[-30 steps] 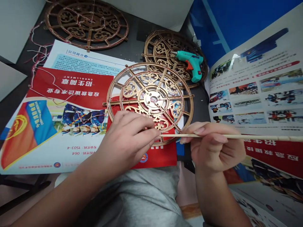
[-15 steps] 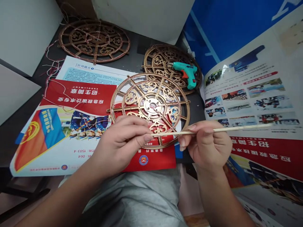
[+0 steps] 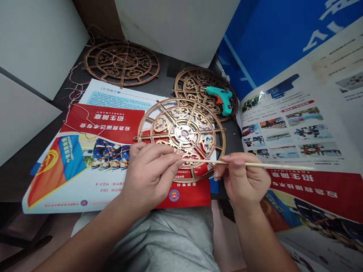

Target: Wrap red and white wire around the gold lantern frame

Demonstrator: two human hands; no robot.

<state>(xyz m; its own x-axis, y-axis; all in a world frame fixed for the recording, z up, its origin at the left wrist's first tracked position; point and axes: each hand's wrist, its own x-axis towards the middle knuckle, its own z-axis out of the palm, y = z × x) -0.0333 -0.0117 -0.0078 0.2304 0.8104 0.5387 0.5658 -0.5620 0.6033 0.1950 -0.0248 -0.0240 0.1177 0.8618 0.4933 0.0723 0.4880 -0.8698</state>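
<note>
A thin pale wooden stick runs sideways between my hands, above the near edge of an openwork wooden wheel. My left hand pinches the stick's left end between thumb and fingers; the very tip is hidden there. Farther along, my right hand grips it between thumb and fingers, and the rest of the stick sticks out to the right. The wheel has a round hub, spokes and scrollwork, and lies on printed brochures.
Behind it, a teal glue gun rests on more openwork wheels. Another wheel with tangled thread lies at the back left. Brochures cover the dark table. A printed sheet rises at right, and white panels stand behind.
The view has shifted, so the table items sit slightly lower in it. Both hands still hold the stick, whose right end now slopes down a little more.
</note>
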